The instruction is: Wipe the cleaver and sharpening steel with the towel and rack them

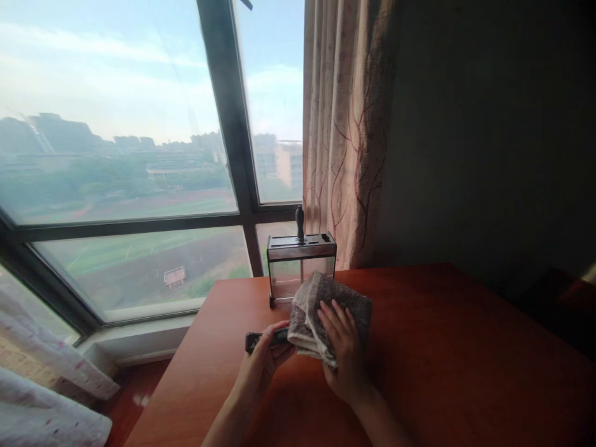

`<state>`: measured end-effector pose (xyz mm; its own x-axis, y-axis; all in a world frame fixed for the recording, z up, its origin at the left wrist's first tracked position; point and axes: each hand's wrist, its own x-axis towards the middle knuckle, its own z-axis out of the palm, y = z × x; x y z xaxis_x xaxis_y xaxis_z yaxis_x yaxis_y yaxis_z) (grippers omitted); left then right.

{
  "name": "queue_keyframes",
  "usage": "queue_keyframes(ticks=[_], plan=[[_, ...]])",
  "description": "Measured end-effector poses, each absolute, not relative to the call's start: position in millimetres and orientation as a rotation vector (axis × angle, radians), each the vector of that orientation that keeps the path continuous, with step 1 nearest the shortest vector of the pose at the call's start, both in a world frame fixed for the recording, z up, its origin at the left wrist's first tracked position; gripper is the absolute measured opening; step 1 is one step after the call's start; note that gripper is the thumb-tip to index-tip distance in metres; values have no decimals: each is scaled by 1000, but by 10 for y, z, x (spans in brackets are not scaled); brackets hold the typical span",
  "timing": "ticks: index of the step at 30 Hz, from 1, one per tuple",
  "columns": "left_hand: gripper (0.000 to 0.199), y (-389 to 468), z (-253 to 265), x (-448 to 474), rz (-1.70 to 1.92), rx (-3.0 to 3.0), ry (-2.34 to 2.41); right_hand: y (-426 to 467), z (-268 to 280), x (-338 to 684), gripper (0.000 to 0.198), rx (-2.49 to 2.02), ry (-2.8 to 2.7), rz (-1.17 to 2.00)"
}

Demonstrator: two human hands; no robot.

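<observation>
My left hand (270,354) is closed around a black bar-like object (253,341), one end of which sticks out to the left of the fingers. Its other end disappears behind a folded grey-brown towel (302,313) with a paler edge, so its kind cannot be made out. On the towel's front lies my right hand (342,344), gripping it with the fingers spread over the cloth. Just behind the towel stands a clear-walled box (284,276) with a dark frame and a black upright handle (300,225) on top. The towel hides its lower right part.
All this is on or above a reddish-brown wooden table (205,372). A large window (116,155) rises behind on the left, with a patterned curtain (347,124) beside it. Another curtain (41,410) hangs at the lower left. The wall (475,143) on the right is dark.
</observation>
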<state>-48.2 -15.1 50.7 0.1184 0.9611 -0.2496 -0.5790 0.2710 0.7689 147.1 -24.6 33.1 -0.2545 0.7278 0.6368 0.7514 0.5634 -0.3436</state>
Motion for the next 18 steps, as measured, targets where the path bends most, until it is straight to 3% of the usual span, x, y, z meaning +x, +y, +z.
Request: queue_keyframes(ticks=[9, 18], plan=[[31, -256, 539, -413, 1272, 426, 855, -337, 400, 1307, 83, -983, -2256, -4], [43, -203, 513, -476, 1171, 628, 751, -21, 243, 1787, 73, -1244, -1714, -50]])
